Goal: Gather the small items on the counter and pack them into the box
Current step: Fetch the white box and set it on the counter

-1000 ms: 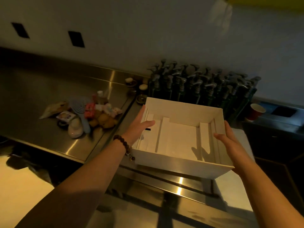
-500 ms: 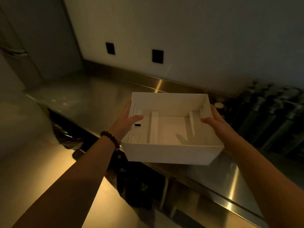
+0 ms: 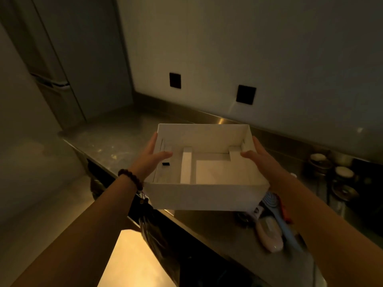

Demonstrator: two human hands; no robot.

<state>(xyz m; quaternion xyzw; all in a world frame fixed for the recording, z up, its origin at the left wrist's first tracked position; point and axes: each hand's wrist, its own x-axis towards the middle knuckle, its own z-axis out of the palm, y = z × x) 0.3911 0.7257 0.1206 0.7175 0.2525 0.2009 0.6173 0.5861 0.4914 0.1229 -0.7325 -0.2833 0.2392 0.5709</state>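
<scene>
An open white box with white dividers inside hangs in the air above the steel counter. My left hand grips its left wall, thumb inside, a bead bracelet on the wrist. My right hand grips the right wall the same way. The box holds no items. Some of the small items lie on the counter below the box's right corner: a blue brush and a pale oval thing. The box and my right arm hide the others.
Several small jars and lids stand on the counter at the right. Two black wall sockets sit above the back edge. A tall cabinet closes off the counter's left end. The floor lies below the front edge.
I have carried the box left, away from the pump bottles, and over the counter. It now hangs above the pile of small items. Both hands keep the same grip.
</scene>
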